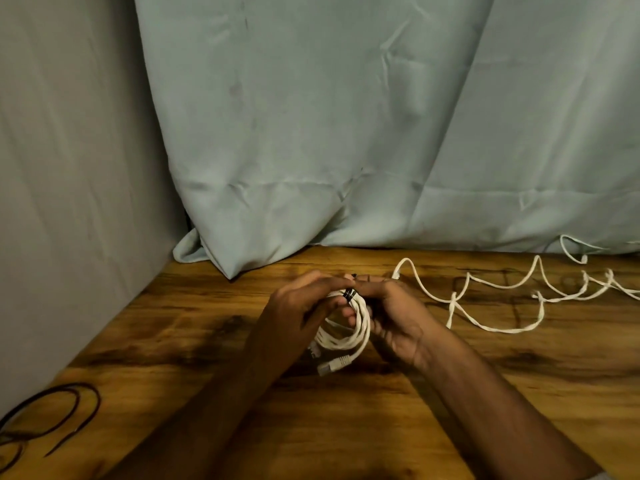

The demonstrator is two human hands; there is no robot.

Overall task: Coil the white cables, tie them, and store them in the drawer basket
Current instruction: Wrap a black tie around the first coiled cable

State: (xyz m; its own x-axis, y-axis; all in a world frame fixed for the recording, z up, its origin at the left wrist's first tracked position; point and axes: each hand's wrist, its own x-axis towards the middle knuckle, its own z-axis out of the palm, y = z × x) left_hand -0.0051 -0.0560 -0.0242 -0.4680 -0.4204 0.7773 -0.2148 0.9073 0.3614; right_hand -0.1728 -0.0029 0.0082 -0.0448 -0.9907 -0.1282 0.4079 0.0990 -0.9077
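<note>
A coiled white cable (349,336) hangs between both hands above the wooden table (194,327). Its two plug ends (334,366) dangle at the bottom of the coil. A thin black tie (349,293) wraps the top of the coil. My left hand (298,306) pinches the tie from the left with fingertips curled. My right hand (391,313) grips the coil's right side and pinches the tie from the right. A second white cable (512,296) lies loose and kinked across the table to the right. No drawer basket is in view.
Thin black ties (52,420) lie in loops at the table's front left corner. A pale green curtain (346,133) hangs behind the table and drapes onto its back edge. A grey wall (69,168) closes the left side.
</note>
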